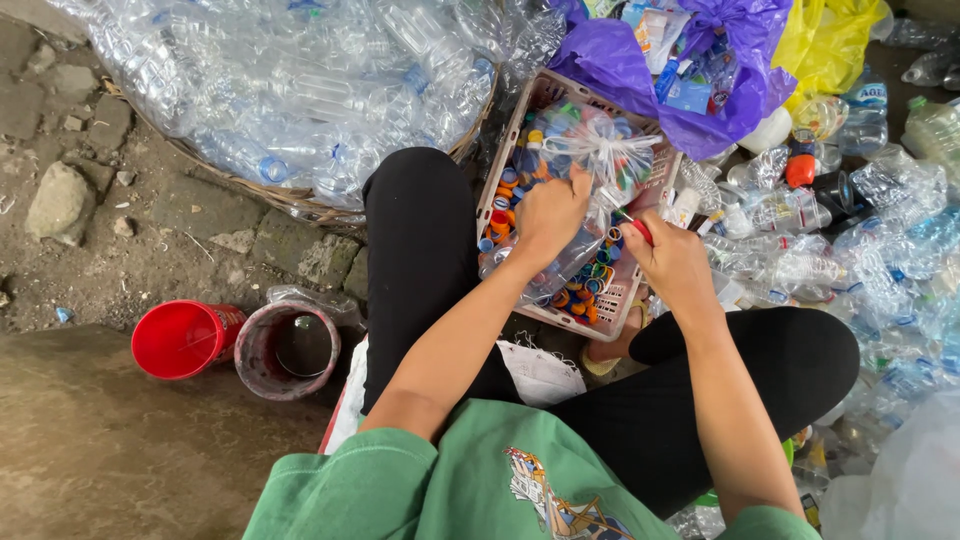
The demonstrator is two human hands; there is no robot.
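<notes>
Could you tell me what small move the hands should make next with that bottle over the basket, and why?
Probably draw the red-handled tool in the right hand across the clear bottle that the left hand steadies, since both already meet above the pink basket of caps.

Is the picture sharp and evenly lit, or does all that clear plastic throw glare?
Head view: soft, even daylight without hard shadows; the heap of clear bottles gives whitish glints, no blinding glare; the left hand and right hand over the basket of caps look sharp; edges bend slightly from the wide lens.
</notes>
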